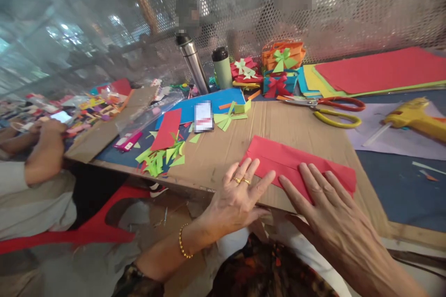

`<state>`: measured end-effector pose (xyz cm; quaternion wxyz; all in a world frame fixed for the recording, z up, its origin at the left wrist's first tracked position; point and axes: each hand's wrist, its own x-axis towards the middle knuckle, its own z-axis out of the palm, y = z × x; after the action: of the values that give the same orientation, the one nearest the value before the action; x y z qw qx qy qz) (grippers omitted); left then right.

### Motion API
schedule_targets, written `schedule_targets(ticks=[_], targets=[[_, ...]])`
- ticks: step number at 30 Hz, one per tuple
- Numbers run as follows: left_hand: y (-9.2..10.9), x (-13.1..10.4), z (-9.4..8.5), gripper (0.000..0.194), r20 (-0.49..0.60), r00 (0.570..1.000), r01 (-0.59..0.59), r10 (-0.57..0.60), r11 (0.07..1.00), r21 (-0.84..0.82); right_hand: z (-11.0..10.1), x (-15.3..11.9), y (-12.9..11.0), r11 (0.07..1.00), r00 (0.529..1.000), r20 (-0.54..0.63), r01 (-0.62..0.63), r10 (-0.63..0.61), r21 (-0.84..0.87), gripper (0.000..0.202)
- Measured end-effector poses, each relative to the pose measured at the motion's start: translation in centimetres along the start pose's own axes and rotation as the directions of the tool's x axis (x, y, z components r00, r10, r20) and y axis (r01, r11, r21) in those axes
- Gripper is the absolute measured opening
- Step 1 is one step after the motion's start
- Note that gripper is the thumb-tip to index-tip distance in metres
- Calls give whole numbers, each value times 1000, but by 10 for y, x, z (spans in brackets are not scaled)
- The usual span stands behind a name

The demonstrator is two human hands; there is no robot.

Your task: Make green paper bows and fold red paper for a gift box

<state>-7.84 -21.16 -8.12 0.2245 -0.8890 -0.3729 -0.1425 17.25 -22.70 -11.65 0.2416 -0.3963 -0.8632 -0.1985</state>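
A folded sheet of red paper [278, 155] lies on a brown cardboard sheet [209, 167] at the table's front edge. My left hand [239, 199] rests at the paper's left end, fingers stretched out and pressing on it. Across its right part lies my right hand [327, 204], flat with the fingers spread. Neither hand grips the paper; part of its near edge is hidden under them. Beyond the paper are scissors [324, 104] with one red and one yellow handle. To the right sits a yellow glue gun [411, 118] on pale paper.
Green paper strips [156, 160] and a phone [203, 117] lie to the left. Behind stand a steel flask [195, 65], a green tumbler [222, 68], small paper bags with bows [282, 58] and stacked coloured sheets [383, 70]. Another person's arm [47, 148] is at far left.
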Motion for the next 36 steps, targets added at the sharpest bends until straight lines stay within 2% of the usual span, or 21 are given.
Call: schedule_targets(ticks=[3, 7, 9, 22, 32, 36], targets=[[0, 0, -2, 85, -38, 999, -38, 38, 999, -5, 2, -2, -1, 999, 999, 15, -30, 30, 28, 62], [0, -2, 0, 63, -141, 989, -56, 47, 997, -58, 3, -2, -2, 1000, 1000, 1, -16, 16, 17, 61], [-1, -3, 2, 58, -156, 987, -56, 44, 996, -73, 3, -1, -1, 1000, 1000, -2, -7, 7, 4, 60], [-1, -5, 3, 56, -136, 990, -49, 40, 997, -67, 2, 0, 0, 999, 1000, 9, 24, -24, -26, 55], [5, -3, 4, 67, -118, 993, 0, -7, 998, -56, -1, 3, 2, 998, 999, -12, 42, -42, -50, 56], [4, -2, 3, 67, -124, 992, -45, 38, 998, -55, 0, 1, 0, 999, 1000, 10, 18, -18, -31, 57]])
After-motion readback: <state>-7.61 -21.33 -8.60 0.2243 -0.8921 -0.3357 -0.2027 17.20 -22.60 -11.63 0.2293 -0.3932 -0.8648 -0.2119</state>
